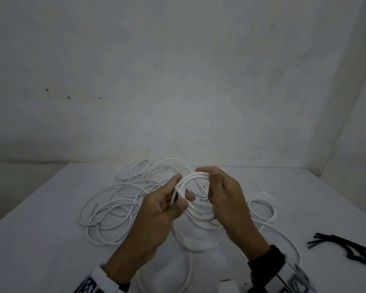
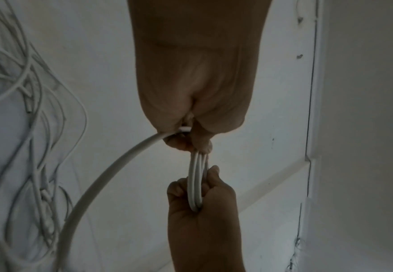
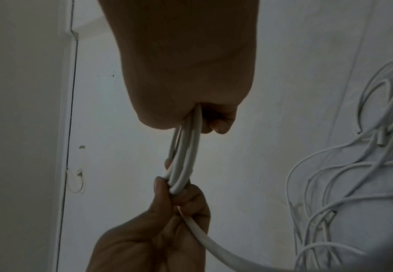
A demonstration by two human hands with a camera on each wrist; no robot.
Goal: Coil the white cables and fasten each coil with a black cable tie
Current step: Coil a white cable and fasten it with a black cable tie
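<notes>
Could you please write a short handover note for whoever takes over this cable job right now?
Left hand: holds the left side of the coil, thumb over the loops.
Right hand: fingers curled round the coil's right side.
The coil is off the table, a few loops wound; its free tail runs down toward the near edge.
Loose cables lie in a tangle at the left and behind the hands.
Ties lie at the right edge, untouched.
Done: part of one coil. No tied coil is in view.
Left: finish winding, tie it, then coil and tie the rest.
</notes>
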